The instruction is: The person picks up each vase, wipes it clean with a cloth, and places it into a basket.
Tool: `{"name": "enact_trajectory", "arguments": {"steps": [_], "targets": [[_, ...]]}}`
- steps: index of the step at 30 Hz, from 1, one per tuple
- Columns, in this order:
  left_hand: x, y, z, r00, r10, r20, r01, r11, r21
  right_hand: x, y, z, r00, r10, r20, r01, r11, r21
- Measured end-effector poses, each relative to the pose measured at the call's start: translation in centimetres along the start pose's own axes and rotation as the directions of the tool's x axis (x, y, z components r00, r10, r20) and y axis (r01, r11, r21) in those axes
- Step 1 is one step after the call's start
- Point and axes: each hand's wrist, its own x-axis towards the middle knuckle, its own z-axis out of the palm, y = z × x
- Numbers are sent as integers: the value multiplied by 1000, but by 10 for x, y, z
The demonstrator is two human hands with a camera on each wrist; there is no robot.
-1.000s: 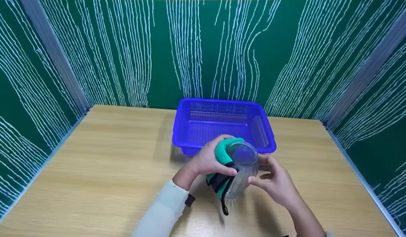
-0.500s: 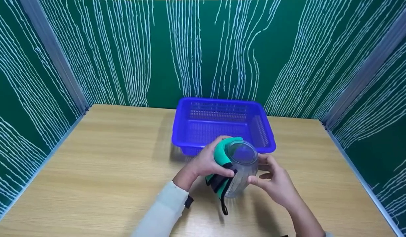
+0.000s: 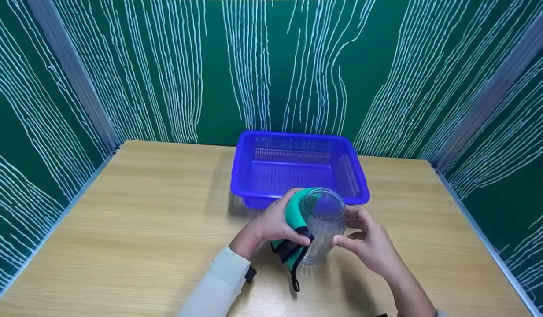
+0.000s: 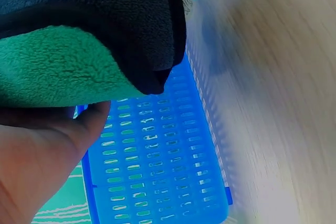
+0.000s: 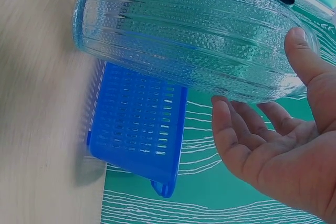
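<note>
A tall clear glass vase (image 3: pixel 327 226) with ribbed, pebbled sides stands upright on the table in the head view. My left hand (image 3: pixel 275 223) grips a green and dark grey cloth (image 3: pixel 294 213) with black edging against the vase's left side, its thumb toward the front. A black loop hangs from the cloth's lower corner. On the vase's right side, my right hand (image 3: pixel 371 242) holds it near the top. The right wrist view has the thumb on one side of the glass and the fingertips on the other. Folded cloth (image 4: pixel 68 66) covers most left fingers in the left wrist view.
Just behind the vase sits a blue plastic basket (image 3: pixel 235 176) with slotted walls. Green panels (image 3: pixel 289 66) with white wavy lines enclose the wooden table (image 3: pixel 165 211) at the back and both sides.
My left hand and the cloth have slid slightly down and to the left along the vase, baring more of its rim. The right hand and the vase stay nearly still.
</note>
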Motion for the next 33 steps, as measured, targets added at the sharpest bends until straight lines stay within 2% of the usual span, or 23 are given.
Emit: {"name": "enact_trajectory", "arguments": {"steps": [6, 8, 15, 18, 22, 27, 33], "targets": [[-9, 19, -3, 1000, -16, 10, 16, 999, 29, 0, 1, 1, 1000, -8, 11, 8, 1000, -10], [-10, 19, -3, 1000, -23, 14, 23, 999, 26, 0, 1, 0, 1000, -7, 14, 7, 1000, -11], [-6, -11, 4, 997, -72, -1, 72, 992, 100, 0, 2, -1, 1000, -7, 17, 7, 1000, -11], [-6, -18, 6, 996, -85, -8, 85, 991, 108, 0, 1, -1, 1000, -10, 23, 10, 1000, -2], [-6, -21, 7, 996, -85, -4, 85, 990, 109, 1, 0, -1, 999, -21, 29, 21, 1000, 8], [-8, -23, 7, 992, -121, 34, 117, 988, 102, 0, 1, -1, 999, -18, 28, 18, 1000, 1], [-11, -28, 9, 982, -181, 47, 172, 973, 152, 0, 0, -1, 999, -20, 25, 21, 1000, -7]]}}
